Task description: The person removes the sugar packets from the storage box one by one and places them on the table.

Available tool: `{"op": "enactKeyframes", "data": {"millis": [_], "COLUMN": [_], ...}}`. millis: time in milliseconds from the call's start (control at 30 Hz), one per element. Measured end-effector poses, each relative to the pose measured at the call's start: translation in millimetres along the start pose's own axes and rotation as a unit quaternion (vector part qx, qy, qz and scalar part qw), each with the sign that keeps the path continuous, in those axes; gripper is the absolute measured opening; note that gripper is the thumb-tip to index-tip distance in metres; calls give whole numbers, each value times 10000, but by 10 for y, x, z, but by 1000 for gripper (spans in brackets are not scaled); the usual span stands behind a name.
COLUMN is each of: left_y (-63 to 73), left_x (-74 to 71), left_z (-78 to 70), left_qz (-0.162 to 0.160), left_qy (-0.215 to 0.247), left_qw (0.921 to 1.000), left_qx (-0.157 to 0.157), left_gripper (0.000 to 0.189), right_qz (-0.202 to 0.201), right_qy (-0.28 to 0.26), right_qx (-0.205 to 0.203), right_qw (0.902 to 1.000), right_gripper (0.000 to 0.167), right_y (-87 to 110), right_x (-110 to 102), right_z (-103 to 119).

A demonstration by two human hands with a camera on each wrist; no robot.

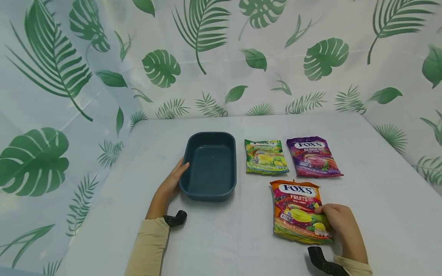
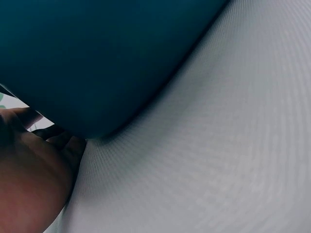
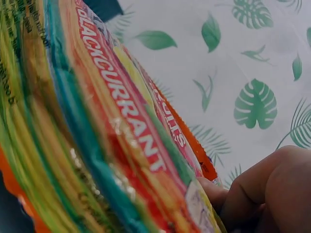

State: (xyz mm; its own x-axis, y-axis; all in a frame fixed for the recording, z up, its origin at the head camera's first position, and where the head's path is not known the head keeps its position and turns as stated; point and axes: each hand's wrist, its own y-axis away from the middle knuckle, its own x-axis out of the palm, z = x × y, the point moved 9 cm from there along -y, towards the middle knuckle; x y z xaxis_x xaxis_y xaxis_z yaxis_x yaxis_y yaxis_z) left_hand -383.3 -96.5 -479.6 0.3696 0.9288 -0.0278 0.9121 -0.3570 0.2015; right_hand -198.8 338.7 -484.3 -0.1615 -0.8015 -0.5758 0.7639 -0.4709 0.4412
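Note:
My left hand is at the left wall of a dark blue plastic basin, its thumb over the rim and its fingers along the outside. The left wrist view shows the basin's outer wall close up, with the hand beside it. With thumb and fingers my right hand pinches the right edge of a red-orange Fox's Fruits candy bag. In the right wrist view, that candy bag fills the left side, the hand at its lower right.
Behind the held bag, a green Fox's candy bag lies just right of the basin. A purple Fox's Berries candy bag lies beside it, farther right. All are over a white table, backed by leaf-patterned cloth.

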Motion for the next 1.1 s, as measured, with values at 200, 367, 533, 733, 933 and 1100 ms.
{"op": "enactKeyframes", "data": {"millis": [200, 367, 533, 733, 933, 1100], "left_y": [25, 30, 31, -4, -45, -73], "left_x": [-29, -40, -47, -19, 1, 41], "left_z": [-2, -29, -28, -43, -43, -29], "left_qz": [23, -59, -139, -137, -95, -18], "left_qy": [7, -28, -26, -18, -80, -75], "left_qw": [10000, 10000, 9999, 9999, 9999, 9999], "left_qx": [8, -12, -99, -42, -13, -113], "left_gripper": [63, 62, 62, 62, 65, 62], "right_qz": [89, 165, 210, -22, -89, -671], "right_qy": [210, 384, 1122, 2042, 2432, 2715], "right_qx": [-163, -349, -856, -2113, -2725, -3082], "right_qw": [9996, 9985, 9898, 9559, 9309, 9093], "right_gripper": [37, 44, 48, 53, 61, 65], "right_y": [21, 67, 118, 224, 337, 497], "right_x": [42, 48, -5, -114, -138, -213], "right_z": [66, 152, 311, 562, 621, 700]}}
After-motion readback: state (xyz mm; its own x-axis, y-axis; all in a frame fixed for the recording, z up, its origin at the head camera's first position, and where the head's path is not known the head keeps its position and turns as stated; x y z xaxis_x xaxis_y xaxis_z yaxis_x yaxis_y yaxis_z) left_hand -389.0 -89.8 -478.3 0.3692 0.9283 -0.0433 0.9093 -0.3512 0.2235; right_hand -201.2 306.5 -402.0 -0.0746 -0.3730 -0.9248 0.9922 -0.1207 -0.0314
